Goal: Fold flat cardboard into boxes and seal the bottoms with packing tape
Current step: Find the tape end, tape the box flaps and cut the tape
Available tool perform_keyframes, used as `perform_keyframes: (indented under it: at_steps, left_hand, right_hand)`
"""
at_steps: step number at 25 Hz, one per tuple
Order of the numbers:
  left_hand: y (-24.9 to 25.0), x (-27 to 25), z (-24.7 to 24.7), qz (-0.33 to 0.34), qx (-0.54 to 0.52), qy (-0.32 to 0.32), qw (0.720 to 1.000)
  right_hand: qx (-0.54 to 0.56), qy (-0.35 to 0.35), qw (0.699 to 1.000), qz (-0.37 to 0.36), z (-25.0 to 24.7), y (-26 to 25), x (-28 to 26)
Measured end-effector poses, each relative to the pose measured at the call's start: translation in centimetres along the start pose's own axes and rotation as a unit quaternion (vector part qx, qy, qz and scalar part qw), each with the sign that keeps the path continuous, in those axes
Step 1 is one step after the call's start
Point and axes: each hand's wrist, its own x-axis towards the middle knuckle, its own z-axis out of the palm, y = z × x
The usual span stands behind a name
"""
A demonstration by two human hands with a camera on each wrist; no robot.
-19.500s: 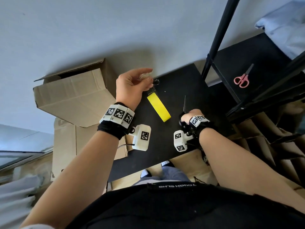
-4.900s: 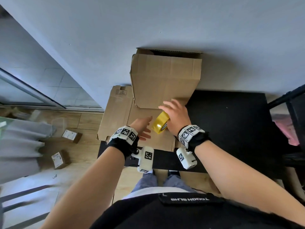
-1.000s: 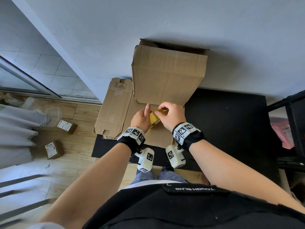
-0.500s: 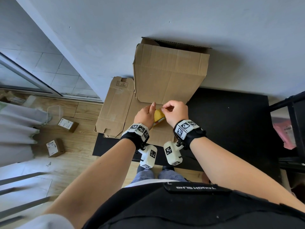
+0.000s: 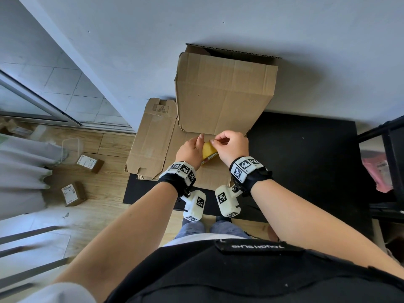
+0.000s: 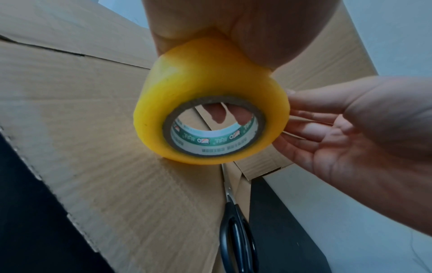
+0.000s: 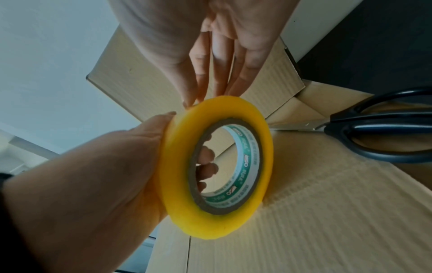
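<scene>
1. There is one roll of yellow packing tape (image 5: 207, 149). It is held just above the flat cardboard (image 5: 150, 141), in front of the one standing box (image 5: 223, 92).
2. The left hand (image 5: 189, 152) grips the roll: the palm is on its outer side and the fingers (image 7: 207, 162) curl through the core.
3. The right hand (image 5: 231, 147) is beside the roll on the other side. Its fingertips (image 7: 196, 97) touch the rim of the roll at the top, with the fingers nearly straight and close together. I cannot tell if they pinch the tape end.
4. One pair of black-handled scissors (image 6: 236, 229) lies on the flat cardboard, near the roll, on the side toward the person.
5. The flat cardboard lies on one black worktop (image 5: 306, 154) and partly sticks out over its left edge. How many sheets are in this pile, I cannot tell.
6. The standing box is behind the roll, against the grey wall (image 5: 196, 29), with its top open.
7. Two small brown parcels (image 5: 89, 164) with white labels lie on the wooden floor (image 5: 105, 193), well to the left of the box.
</scene>
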Motion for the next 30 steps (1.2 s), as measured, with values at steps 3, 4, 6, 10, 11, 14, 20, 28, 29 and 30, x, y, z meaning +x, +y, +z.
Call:
perform_keyframes:
  at_steps: [3,4,6,10,11,14,20,28,29,30]
  left_hand:
    - [0.0,0.1,-0.1,0.002,0.002,0.002,1.0]
    - [0.0,0.1,-0.1,0.002,0.004,0.003,1.0]
    - [0.0,0.1,-0.1,0.002,0.004,0.003,1.0]
    - [-0.1,0.1,-0.1,-0.004,0.005,0.005,1.0]
    - [-0.1,0.0,0.0,-0.004,0.006,0.005,1.0]
    - [-0.1,-0.2,0.3,0.002,0.004,0.002,1.0]
    - [0.4,-0.1,-0.1,-0.004,0.001,0.002,1.0]
    - [0.1,-0.1,0.0,-0.016,0.009,-0.003,1.0]
    - [0.1,-0.1,0.0,-0.015,0.007,-0.004,1.0]
    - [0.0,-0.2,0.0,-0.014,0.004,-0.005,1.0]
  right_hand:
    - [0.001,-0.006,1.0,0.004,0.2,0.2,-0.1]
    - [0.0,-0.006,1.0,0.008,0.3,0.2,-0.1]
    - [-0.004,-0.007,1.0,0.016,0.6,0.1,-0.1]
    - [-0.018,-0.019,0.999,0.024,0.4,-0.4,-0.1]
    - [-0.02,-0.021,0.999,0.027,0.2,-0.5,-0.1]
    - [-0.017,-0.023,0.999,0.045,-0.2,-0.4,-0.1]
    - [-0.021,-0.028,0.999,0.04,-0.1,-0.2,-0.1]
    - [-0.03,-0.056,0.996,0.065,-0.7,-0.9,0.5]
    - [-0.03,-0.067,0.995,0.072,-1.0,-1.1,0.6]
    - [-0.033,-0.077,0.994,0.075,-1.1,-1.2,0.7]
